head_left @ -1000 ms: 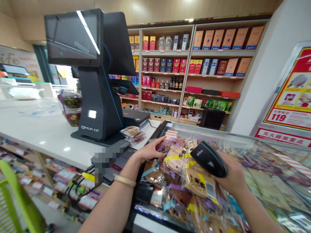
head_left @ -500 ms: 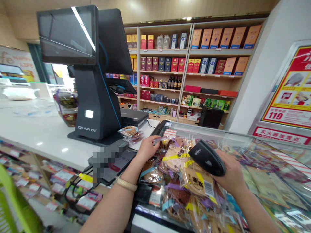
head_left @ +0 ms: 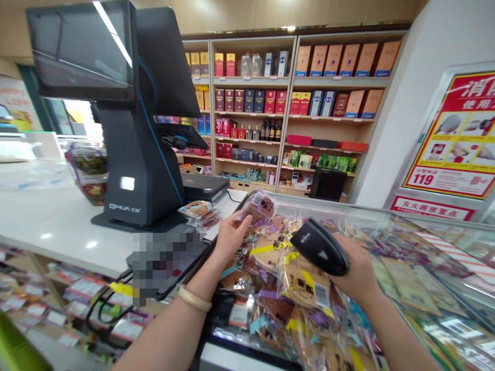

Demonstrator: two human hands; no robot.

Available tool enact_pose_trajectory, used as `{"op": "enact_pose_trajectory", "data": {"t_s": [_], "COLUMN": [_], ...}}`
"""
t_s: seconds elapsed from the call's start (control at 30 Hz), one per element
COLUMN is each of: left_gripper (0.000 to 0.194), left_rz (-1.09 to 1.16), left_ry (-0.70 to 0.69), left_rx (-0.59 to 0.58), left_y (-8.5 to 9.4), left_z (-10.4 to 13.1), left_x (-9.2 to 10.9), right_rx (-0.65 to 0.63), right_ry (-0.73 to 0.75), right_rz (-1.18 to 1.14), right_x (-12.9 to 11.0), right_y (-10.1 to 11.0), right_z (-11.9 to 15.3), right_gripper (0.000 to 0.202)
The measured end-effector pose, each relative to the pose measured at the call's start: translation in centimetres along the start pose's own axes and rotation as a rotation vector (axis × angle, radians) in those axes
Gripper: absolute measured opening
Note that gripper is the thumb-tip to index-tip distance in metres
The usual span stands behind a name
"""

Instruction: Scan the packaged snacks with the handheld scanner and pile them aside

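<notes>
My left hand (head_left: 233,233) pinches the edge of a clear packet of brown biscuits (head_left: 264,207) with purple marking, held up above the pile with its barcode showing. In my right hand (head_left: 358,270) is a black barcode scanner (head_left: 320,247), its head pointing left over the pile. My fingers wrap round its grip and are partly hidden behind it. Below both hands lies a heap of clear-wrapped flat round biscuits (head_left: 299,283) with yellow, purple and blue labels, on the glass counter.
A dark two-screen till (head_left: 133,154) stands on the white counter (head_left: 58,216) at left, with several biscuit packets (head_left: 199,211) beside its base. Black cables (head_left: 104,314) hang at the counter's edge. Glass display case (head_left: 436,268) lies right; shelves of boxes (head_left: 247,100) stand behind.
My left hand has lifted the biscuit packet and tilted it so its face and barcode show. The scanner stays over the pile in my right hand. The view has shifted slightly right.
</notes>
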State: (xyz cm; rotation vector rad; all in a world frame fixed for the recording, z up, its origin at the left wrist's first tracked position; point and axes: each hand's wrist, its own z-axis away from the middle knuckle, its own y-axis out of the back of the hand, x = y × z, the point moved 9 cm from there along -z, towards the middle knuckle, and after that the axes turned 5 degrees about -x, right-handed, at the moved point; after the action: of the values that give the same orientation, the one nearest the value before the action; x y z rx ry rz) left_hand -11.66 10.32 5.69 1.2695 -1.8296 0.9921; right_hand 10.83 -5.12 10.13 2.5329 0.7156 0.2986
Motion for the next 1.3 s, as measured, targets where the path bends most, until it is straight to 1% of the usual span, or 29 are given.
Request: {"op": "enact_pose_trajectory", "data": {"t_s": [0.13,0.23,0.4,0.53,0.63,0.67,0.73,0.87,0.93,0.97,1.03,1.1,1.2,1.3], "left_gripper": [0.037,0.035,0.030,0.031,0.034,0.034,0.028,0.003,0.010,0.014,0.019,0.024,0.032,0.032], "left_rz": [-0.061,-0.097,-0.160,-0.119,0.009,0.073,0.214,0.489,0.598,0.634,0.668,0.661,0.625,0.569], "left_ry": [-0.011,0.003,0.069,0.077,0.067,0.069,0.084,0.115,0.148,0.170,0.224,0.296,0.405,0.422], "left_rx": [-0.044,-0.033,0.000,0.003,0.007,0.038,0.168,0.540,0.673,0.708,0.715,0.685,0.667,0.658], "left_y": [-0.8,-0.8,-0.6,-0.7,-0.5,-0.1,1.8,7.1,9.0,9.6,10.2,10.3,10.3,10.5], "left_z": [0.2,0.4,0.8,0.9,0.4,0.2,-0.3,-1.0,-1.2,-1.4,-1.8,-2.0,-1.8,-1.6], "left_x": [0.2,0.4,0.3,0.0,-0.5,-0.8,-1.3,-2.2,-2.7,-3.0,-3.6,-4.4,-5.7,-6.2], "right_rx": [-0.006,-0.015,-0.022,-0.014,0.016,0.024,0.032,0.040,0.037,0.034,0.033,0.040,0.054,0.051], "right_ry": [-0.023,-0.047,-0.067,-0.082,-0.066,-0.055,-0.029,-0.002,-0.006,-0.009,-0.009,-0.009,-0.002,0.018], "right_rz": [0.012,0.014,0.009,0.017,0.034,0.038,0.042,0.050,0.056,0.057,0.055,0.054,0.052,0.046], "right_x": [0.1,0.2,0.3,0.6,0.6,0.6,0.5,0.4,0.4,0.5,0.4,0.3,0.1,-0.2], "right_y": [-0.1,-0.2,-0.1,0.0,0.2,0.2,0.3,0.2,0.1,0.0,-0.1,0.0,0.2,0.3], "right_z": [0.0,0.1,0.0,0.1,0.4,0.4,0.5,0.6,0.7,0.7,0.8,0.7,0.5,0.3], "right_gripper": [0.014,0.014,0.012,0.012,0.010,0.009,0.008,0.012,0.014,0.014,0.014,0.014,0.013,0.011]}}
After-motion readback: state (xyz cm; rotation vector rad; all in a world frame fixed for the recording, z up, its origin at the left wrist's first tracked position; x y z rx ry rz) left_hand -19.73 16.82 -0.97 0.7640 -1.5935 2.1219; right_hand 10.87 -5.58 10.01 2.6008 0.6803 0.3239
